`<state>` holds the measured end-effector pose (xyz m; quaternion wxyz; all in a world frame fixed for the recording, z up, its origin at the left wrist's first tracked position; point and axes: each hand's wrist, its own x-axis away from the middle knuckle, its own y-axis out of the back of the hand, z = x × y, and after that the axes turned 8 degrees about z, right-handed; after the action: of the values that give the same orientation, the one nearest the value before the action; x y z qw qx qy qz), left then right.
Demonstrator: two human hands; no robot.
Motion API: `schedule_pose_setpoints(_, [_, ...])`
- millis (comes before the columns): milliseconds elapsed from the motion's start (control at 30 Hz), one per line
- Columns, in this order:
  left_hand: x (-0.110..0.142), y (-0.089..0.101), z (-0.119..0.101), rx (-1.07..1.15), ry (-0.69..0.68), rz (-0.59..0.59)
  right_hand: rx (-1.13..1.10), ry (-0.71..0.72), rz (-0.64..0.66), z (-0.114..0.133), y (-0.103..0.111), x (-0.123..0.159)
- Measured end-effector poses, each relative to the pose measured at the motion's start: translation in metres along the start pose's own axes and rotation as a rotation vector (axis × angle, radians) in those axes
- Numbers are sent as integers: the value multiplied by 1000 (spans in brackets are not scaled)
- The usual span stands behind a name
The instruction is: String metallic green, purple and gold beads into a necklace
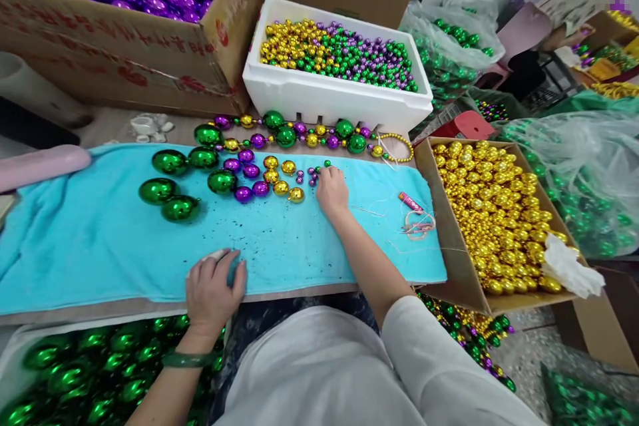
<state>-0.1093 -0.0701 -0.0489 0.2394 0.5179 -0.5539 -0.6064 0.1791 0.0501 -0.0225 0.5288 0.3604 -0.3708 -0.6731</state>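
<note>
We are bending our right hand (333, 192) over the small beads (312, 177), its grip drawing in at the fingertips; the fingers are hiding whether it is holding one. Our left hand (214, 289) is resting at the near edge of the blue towel (124, 233), thumb parting from half-curled fingers, its grip seemingly holding nothing. The towel is covering much of the counter (107, 121), probably cushioning the round pieces and checking their rolling. Loose beads are lying in groups by size and colour, presumably for easy picking: large green beads (170, 162) to the left, purple beads (251, 171) and gold beads (271, 176) in the middle, small ones to their right. Beyond them, a strung strand (285, 136) is stretching left to right. All are gleaming like metal; the small ones are showing green and purple, the large green ones egg-shaped.
</note>
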Motion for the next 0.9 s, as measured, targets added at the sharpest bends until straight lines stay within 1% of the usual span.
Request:
schedule_pose_setpoints(33, [0, 0, 0, 2, 7, 4, 35, 32, 11, 1, -3, 1])
schedule_pose_setpoints(100, [1, -1, 0, 9, 24, 14, 29, 79, 8, 2, -3, 3])
schedule_pose_setpoints(167, [2, -1, -1, 16, 48, 24, -37, 98, -13, -3, 6, 5])
schedule_pose_setpoints(233, [2, -1, -2, 22, 67, 42, -116, 85, -30, -15, 24, 8])
schedule_pose_setpoints(333, [2, 2, -1, 34, 75, 79, -157, 29, -14, -45, 60, 22])
schedule_pose_setpoints(433, [-1, 7, 2, 65, 72, 124, -86, -17, 34, -85, 94, 48])
schedule_pose_setpoints(500, [-6, 12, 5, 109, 70, 164, -37, -79, 23, -110, 112, 69])
schedule_pose_setpoints(567, [-13, 16, 7, 171, 68, 191, -6, -167, -16, -130, 125, 88])
schedule_pose_setpoints(633, [-23, 18, 7, 229, 61, 188, 2, -233, -45, -142, 131, 101])
schedule_pose_setpoints(700, [-36, 17, 0, 268, 33, 185, -4, -244, -35, -146, 131, 108])
schedule_pose_setpoints(767, [-51, 16, -12, 288, -24, 202, -8, -206, 7, -145, 126, 109])
schedule_pose_setpoints(900, [-81, 14, -44, 294, -159, 277, 34, -121, 140, -134, 112, 102])
